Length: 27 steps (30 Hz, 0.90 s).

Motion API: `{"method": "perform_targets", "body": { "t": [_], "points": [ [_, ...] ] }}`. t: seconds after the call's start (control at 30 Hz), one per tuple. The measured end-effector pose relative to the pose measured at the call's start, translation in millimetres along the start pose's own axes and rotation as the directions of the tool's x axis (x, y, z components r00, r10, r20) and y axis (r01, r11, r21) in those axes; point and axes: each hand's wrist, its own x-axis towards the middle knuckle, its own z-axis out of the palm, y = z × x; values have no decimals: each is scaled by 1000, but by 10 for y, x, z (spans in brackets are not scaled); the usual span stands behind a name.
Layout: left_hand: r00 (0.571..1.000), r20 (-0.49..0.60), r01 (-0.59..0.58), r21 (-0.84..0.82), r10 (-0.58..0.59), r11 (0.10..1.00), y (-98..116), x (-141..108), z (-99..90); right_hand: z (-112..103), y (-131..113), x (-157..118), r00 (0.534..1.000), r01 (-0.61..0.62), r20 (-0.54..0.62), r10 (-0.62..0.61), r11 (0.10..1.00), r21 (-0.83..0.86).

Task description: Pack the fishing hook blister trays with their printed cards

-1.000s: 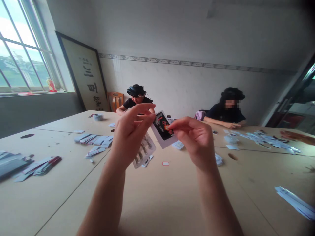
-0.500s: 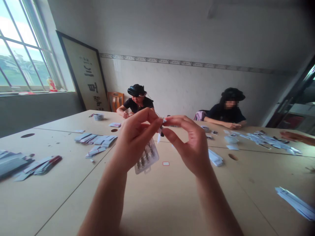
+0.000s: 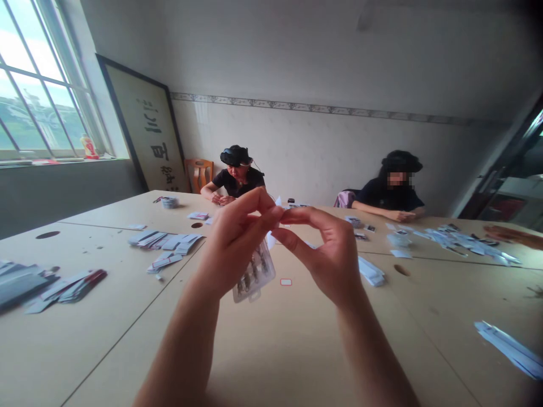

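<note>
In front of me, my left hand (image 3: 237, 243) pinches a thin white slip (image 3: 270, 240) between thumb and index finger; the slip's ends show above and below the fingertips. My right hand (image 3: 328, 249) curves in from the other side. Its index fingertip meets the left fingertips, and its thumb lies just below, close to the slip. Whatever is between the right fingertips is hidden. Under my left hand is a clear plastic case (image 3: 255, 277) with several small metal pieces inside. I cannot tell whether the hand holds it. A small red-edged white label (image 3: 285, 282) lies on the table (image 3: 271, 350).
Stacks of white cards (image 3: 163, 240) lie left of centre, and more piles (image 3: 72, 291) farther left. To the right are a stack of white strips (image 3: 371, 271) and scattered packets (image 3: 462, 246). Two people (image 3: 240, 181) sit across the table. Another person's hand (image 3: 513, 234) reaches in at right.
My right thumb has shifted slightly left and the right fingers have closed in on the left fingertips. A small dark piece seen between the fingertips is now hidden.
</note>
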Motion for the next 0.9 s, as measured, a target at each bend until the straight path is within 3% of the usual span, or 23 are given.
{"method": "perform_targets", "body": {
  "t": [0.2,0.43,0.9],
  "points": [
    [999,-6,35,-20,-35,999,-17,-17,14,16,-8,6,1000,5,-25,-5,1000,-12],
    [998,-53,23,78,-19,997,-2,-13,25,57,26,-1,999,11,-46,-11,1000,-19],
    [998,-56,46,102,-40,994,-4,-8,20,64,55,-5,1000,16,-21,-15,999,34]
  ]
}}
